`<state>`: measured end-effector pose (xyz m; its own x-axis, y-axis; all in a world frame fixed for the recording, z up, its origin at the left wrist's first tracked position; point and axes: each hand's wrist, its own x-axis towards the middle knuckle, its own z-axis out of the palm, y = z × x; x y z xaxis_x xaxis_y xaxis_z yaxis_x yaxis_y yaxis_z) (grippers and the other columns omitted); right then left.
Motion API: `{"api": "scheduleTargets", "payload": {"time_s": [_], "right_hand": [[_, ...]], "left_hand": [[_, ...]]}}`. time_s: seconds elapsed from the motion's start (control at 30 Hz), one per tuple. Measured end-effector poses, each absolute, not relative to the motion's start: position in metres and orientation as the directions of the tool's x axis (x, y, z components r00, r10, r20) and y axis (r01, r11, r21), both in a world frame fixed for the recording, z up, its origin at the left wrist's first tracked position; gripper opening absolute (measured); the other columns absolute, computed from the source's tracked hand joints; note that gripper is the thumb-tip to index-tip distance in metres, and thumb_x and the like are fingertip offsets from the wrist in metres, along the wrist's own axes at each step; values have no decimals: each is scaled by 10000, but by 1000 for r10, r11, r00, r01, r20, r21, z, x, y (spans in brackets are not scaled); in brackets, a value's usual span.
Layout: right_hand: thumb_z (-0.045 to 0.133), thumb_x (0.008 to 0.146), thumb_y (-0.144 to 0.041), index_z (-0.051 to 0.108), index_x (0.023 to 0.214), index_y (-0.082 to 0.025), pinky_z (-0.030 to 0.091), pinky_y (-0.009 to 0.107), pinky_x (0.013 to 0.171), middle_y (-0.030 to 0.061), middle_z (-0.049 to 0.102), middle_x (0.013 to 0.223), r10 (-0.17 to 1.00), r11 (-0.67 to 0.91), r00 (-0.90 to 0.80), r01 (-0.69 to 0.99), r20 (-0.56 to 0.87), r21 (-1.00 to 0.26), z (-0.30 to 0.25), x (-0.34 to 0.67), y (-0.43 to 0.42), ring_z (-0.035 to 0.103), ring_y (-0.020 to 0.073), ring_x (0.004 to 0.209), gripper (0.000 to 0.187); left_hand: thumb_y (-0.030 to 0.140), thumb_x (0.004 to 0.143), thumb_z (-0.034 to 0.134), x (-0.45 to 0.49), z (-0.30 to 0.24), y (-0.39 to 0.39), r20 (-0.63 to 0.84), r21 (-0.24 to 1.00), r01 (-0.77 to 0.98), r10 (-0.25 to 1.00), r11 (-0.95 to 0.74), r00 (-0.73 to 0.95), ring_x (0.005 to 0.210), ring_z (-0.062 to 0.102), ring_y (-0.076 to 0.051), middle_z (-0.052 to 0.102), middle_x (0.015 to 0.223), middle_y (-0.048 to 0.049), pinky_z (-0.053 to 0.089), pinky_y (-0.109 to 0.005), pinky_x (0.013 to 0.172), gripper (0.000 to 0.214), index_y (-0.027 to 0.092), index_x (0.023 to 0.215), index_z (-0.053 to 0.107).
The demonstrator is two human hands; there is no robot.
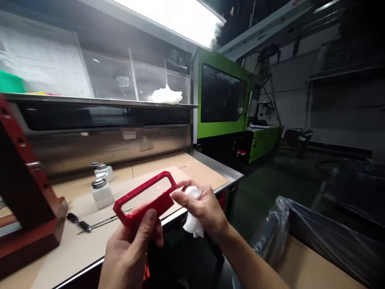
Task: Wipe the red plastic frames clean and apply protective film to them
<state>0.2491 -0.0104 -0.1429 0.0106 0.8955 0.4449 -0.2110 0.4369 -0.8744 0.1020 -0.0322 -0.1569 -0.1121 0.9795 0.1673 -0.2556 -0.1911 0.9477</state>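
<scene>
A red plastic frame point(164, 203) with a long rectangular opening is tilted up in front of me, over the bench's front edge. My left hand point(132, 241) grips its lower side, thumb on the near face and fingers behind. At the frame's right end, my right hand point(204, 204) is closed around a crumpled white cloth point(194, 224), either tissue or fabric. The thumb and forefinger of that hand are at the frame's corner; whether they press on it I cannot tell. Beyond the frame, white bottles with metal caps point(102, 194) stand on the bench.
Cardboard covers the bench point(207, 170). A tweezer-like metal tool point(104, 222) and a black-handled tool point(78, 222) lie on it, left of the frame. A dark red metal fixture point(33, 224) stands at far left. At lower right is a plastic-lined box point(300, 216); a green machine point(224, 96) stands behind.
</scene>
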Motion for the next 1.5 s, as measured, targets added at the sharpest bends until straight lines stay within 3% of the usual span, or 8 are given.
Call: {"api": "scheduleTargets", "payload": {"time_s": [0.13, 0.27, 0.5, 0.77, 1.0, 1.1, 1.33, 1.5], "right_hand": [[727, 745, -298, 652, 910, -177, 234, 165, 386, -87, 423, 507, 780, 622, 28, -147, 625, -769, -98, 237, -5, 311, 31, 424, 218], [731, 744, -277, 666, 898, -175, 304, 157, 410, -70, 488, 550, 678, 733, 9, -91, 735, -674, -64, 223, -4, 386, 31, 454, 196], [725, 743, -243, 664, 794, -162, 424, 164, 479, -41, 585, 631, 574, 814, -54, -71, 817, -576, -40, 206, -2, 505, 49, 528, 113], [666, 788, -271, 637, 763, -181, 396, 199, 441, -38, 575, 614, 522, 850, -31, 102, 852, -517, -36, 198, -4, 505, 69, 497, 98], [603, 838, -189, 634, 816, -178, 433, 217, 554, -1, 633, 687, 112, 897, -164, 442, 980, -29, -54, 185, -4, 540, 84, 574, 39], [587, 853, -184, 636, 849, -167, 417, 214, 554, 2, 630, 658, 52, 886, -275, 457, 960, 83, -61, 182, 1, 532, 83, 562, 52], [558, 877, -199, 658, 890, -170, 428, 214, 577, 4, 685, 703, 74, 905, -389, 414, 918, 102, -54, 180, 5, 571, 85, 580, 104], [628, 833, -283, 671, 853, -221, 417, 222, 506, -13, 657, 698, 252, 949, -120, 226, 960, -221, -36, 184, 8, 529, 88, 537, 78]], "left_hand": [[482, 695, 699, 68, -138, -20, 302, 940, -140, 950, -311, -81, 548, 494, -124, 571, 573, 14, 429, -208, 516, 293, 194, 698, 647], [481, 735, 663, 50, -119, -18, 415, 906, -53, 905, -420, -92, 612, 506, -129, 546, 571, 21, 432, -197, 584, 310, 210, 601, 594], [451, 747, 662, 35, -107, -19, 478, 875, -31, 873, -483, -101, 561, 480, -121, 532, 548, 38, 426, -207, 557, 283, 224, 602, 573], [485, 700, 694, 34, -104, -18, 480, 873, -27, 866, -488, -143, 581, 518, -132, 568, 545, 15, 457, -211, 570, 307, 207, 590, 626], [509, 606, 762, 44, -88, -12, 442, 843, -227, 869, -487, -222, 591, 562, -139, 632, 577, -3, 500, -204, 584, 336, 187, 672, 692], [515, 558, 791, 45, -81, -9, 402, 840, -316, 897, -441, -184, 588, 576, -117, 638, 566, 0, 496, -153, 579, 355, 183, 597, 671], [451, 639, 765, 38, -70, -8, 431, 829, -331, 892, -451, -134, 521, 507, -72, 587, 521, 8, 445, -105, 484, 317, 157, 592, 659], [407, 589, 811, 28, -60, -3, 417, 783, -445, 898, -435, -143, 507, 486, -77, 584, 533, -4, 465, -128, 475, 301, 153, 693, 689]]}}
